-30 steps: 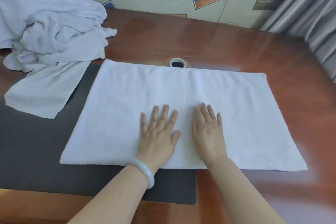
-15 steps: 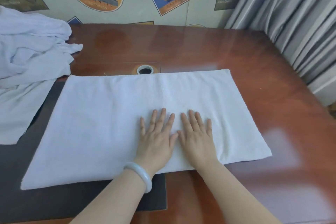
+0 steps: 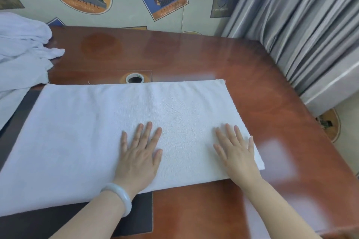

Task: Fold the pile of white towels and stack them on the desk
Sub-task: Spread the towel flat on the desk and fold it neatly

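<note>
Left hand (image 3: 138,158) flat, fingers spread, pressing mid-towel; right hand (image 3: 236,152) flat too, fingers spread, near the towel's right end; neither pinches anything; towel (image 3: 93,132) lies smooth across desk (image 3: 213,58) and dark mat (image 3: 136,217), long axis left-right, short ends toward the unfolded pile (image 3: 21,50) and the curtain (image 3: 303,25); risk: on glossy wood the right end may slide or bunch under a sideways push, skewing the fold.
</note>
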Available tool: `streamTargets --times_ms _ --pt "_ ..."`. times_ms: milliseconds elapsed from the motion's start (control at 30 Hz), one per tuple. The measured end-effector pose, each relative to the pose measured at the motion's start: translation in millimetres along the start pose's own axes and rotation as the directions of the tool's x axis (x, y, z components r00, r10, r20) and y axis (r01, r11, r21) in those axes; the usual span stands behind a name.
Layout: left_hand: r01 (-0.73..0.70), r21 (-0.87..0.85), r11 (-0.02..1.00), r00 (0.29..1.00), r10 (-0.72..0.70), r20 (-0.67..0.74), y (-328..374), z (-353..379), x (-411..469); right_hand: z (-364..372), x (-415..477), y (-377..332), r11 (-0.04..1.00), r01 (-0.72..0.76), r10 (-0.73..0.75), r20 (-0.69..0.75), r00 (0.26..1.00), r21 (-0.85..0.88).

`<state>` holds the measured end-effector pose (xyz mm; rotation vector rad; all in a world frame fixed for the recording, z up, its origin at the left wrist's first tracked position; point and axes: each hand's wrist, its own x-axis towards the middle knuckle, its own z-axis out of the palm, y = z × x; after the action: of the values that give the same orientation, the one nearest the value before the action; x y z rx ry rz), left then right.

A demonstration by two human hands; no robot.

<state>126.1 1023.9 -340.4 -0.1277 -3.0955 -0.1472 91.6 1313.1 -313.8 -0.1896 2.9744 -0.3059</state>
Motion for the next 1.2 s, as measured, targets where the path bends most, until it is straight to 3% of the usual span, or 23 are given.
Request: streamTargets --times_ms 167,367,533,700,833,867,933,1033,1100,1200 --pt "0.000 0.009 1.000 1.000 0.000 0.006 -2 4 0 -1 -5 29 0.995 0.064 -0.064 -0.008 0.998 -0.074" --pt "0.025 0.031 0.999 1.000 -0.025 -0.015 3 1 1 1 6 2 0.987 -0.030 0.027 -0.022 0.999 -0.161" --pt "-0.033 0.028 0.999 0.999 0.033 0.004 -15 -1 -3 20 16 -28 0.988 0.105 -0.115 -0.078 0.990 -0.114" --pt "0.302 0.077 0.950 0.953 -0.299 -0.039 -131 -10 -67 25 7 3 0.985 0.085 -0.105 -0.135 0.985 -0.148" --pt "0.397 0.110 0.911 0.915 -0.402 0.027 -183 -23 -102 29 12 -29 0.993 -0.050 0.028 -0.198 0.980 -0.109" --pt "0.407 0.107 0.907 0.911 -0.411 0.017 -183 -23 -98 31 12 -54 0.995 -0.005 -0.019 -0.232 0.973 -0.104" --pt "0.386 0.092 0.918 0.922 -0.382 -0.056 -168 -24 -80 40 11 -124 0.967 0.239 -0.255 -0.237 0.938 -0.093" --pt "0.198 0.100 0.975 0.979 -0.193 -0.061 -137 -22 -44 52 20 -240 0.869 0.494 -0.490 -0.133 0.862 -0.001" --pt "0.149 0.125 0.981 0.988 -0.144 -0.051 -140 -18 -26 58 36 -281 0.841 0.539 -0.534 -0.093 0.840 0.047" --pt "0.305 0.105 0.947 0.951 -0.297 -0.081 -185 -11 -28 72 56 -280 0.849 0.528 -0.528 -0.031 0.849 -0.008"
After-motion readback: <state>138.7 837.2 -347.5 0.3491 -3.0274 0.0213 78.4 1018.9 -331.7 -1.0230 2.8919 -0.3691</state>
